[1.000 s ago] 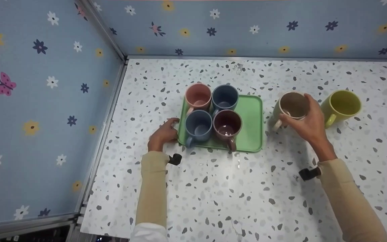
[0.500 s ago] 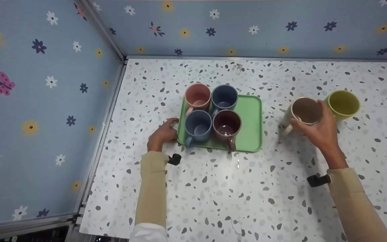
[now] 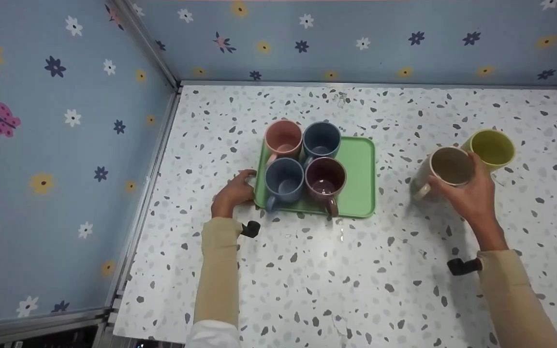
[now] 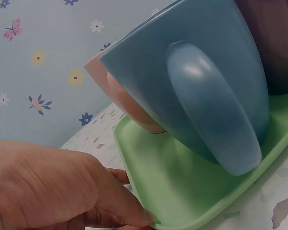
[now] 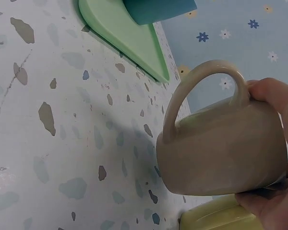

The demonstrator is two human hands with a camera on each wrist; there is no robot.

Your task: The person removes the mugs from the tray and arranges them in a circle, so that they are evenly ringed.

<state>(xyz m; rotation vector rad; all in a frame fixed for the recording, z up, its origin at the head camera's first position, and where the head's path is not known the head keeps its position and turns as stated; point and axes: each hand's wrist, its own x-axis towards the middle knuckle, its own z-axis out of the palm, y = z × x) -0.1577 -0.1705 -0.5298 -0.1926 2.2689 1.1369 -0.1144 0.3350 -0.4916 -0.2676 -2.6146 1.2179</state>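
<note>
My right hand [image 3: 472, 193] grips a beige mug [image 3: 426, 176] near its rim, thumb on the near side and fingers on the far side. In the right wrist view the mug [image 5: 221, 148] has its handle pointing away from the palm. A yellow-green mug [image 3: 493, 147] stands just behind that hand, partly hidden by it. My left hand [image 3: 235, 191] holds the left edge of a green tray [image 3: 361, 179]; in the left wrist view the thumb lies on the tray's rim. On the tray stand a pink mug [image 3: 283, 137], a dark blue mug [image 3: 322, 137], a blue mug [image 3: 284, 179] and a maroon mug [image 3: 326, 176].
A speckled white table [image 3: 307, 270] carries everything. Blue flowered panels [image 3: 327, 43] rise at the back and along the left side, with a metal frame [image 3: 150, 179] at the left edge. The tray's right strip bears no mug.
My right hand has moved right and toward the front with the beige mug, bringing it close to the yellow-green mug. The left hand and the tray have stayed in place.
</note>
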